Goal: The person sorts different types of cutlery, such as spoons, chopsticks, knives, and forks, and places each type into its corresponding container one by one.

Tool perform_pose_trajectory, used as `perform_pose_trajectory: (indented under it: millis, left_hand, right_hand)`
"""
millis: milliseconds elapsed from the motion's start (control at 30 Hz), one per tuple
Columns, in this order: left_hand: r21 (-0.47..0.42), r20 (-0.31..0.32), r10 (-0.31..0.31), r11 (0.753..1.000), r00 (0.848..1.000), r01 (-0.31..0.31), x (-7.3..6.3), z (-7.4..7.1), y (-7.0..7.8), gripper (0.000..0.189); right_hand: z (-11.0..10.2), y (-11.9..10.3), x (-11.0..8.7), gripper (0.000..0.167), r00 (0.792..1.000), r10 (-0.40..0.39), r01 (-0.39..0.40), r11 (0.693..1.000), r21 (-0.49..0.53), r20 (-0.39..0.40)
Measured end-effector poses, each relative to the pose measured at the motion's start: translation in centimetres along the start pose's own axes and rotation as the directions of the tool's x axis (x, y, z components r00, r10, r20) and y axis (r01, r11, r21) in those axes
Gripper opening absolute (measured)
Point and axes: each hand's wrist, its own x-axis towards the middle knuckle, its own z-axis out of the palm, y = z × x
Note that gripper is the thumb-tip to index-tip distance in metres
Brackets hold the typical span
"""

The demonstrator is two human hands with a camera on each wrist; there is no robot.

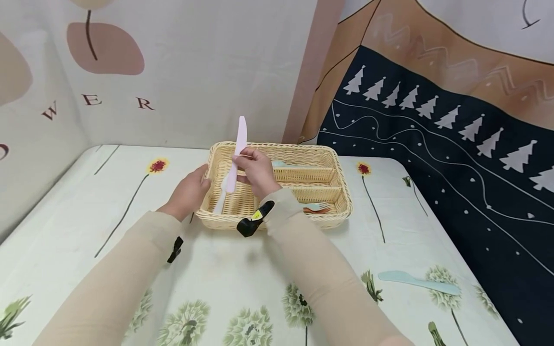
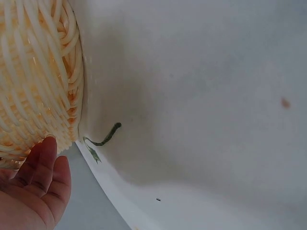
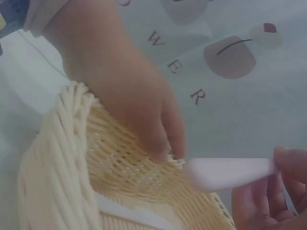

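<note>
My right hand (image 1: 258, 173) pinches a pale pink plastic knife (image 1: 241, 137) between thumb and fingers, blade pointing up, above the left part of a wicker basket (image 1: 342, 192). The right wrist view shows the knife's rounded handle end (image 3: 225, 172) near the basket. At the basket's left end, my left hand (image 1: 187, 192) holds the rim, and in the left wrist view its fingers (image 2: 47, 163) lie against the woven outer wall (image 2: 38, 81). Below the pink knife, a white knife (image 1: 220, 202) lies in the left compartment.
In the basket's front right compartment lie a pale green fork (image 1: 318, 206) and a brown utensil (image 1: 312, 211). A pale green piece (image 1: 279, 164) shows in the rear compartment. A light blue knife (image 1: 420, 281) lies on the flowered tablecloth (image 1: 225, 278) at right.
</note>
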Motion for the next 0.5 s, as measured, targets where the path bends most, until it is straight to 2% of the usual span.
perform_pose_trajectory:
  millis: [167, 500]
  left_hand:
    - [0.001, 0.007, 0.000, 1.000, 1.000, 0.000, -0.1, -0.1, 0.1, 0.056]
    - [-0.017, 0.000, -0.003, 1.000, 1.000, 0.003, -0.3, -0.1, 0.2, 0.056]
  right_hand:
    - [0.8, 0.7, 0.4, 0.011, 1.000, 0.018, -0.018, 1.000, -0.021, 0.002]
    - [1.6, 2.2, 0.8, 0.011, 0.998, 0.034, -0.038, 0.996, -0.081, -0.048]
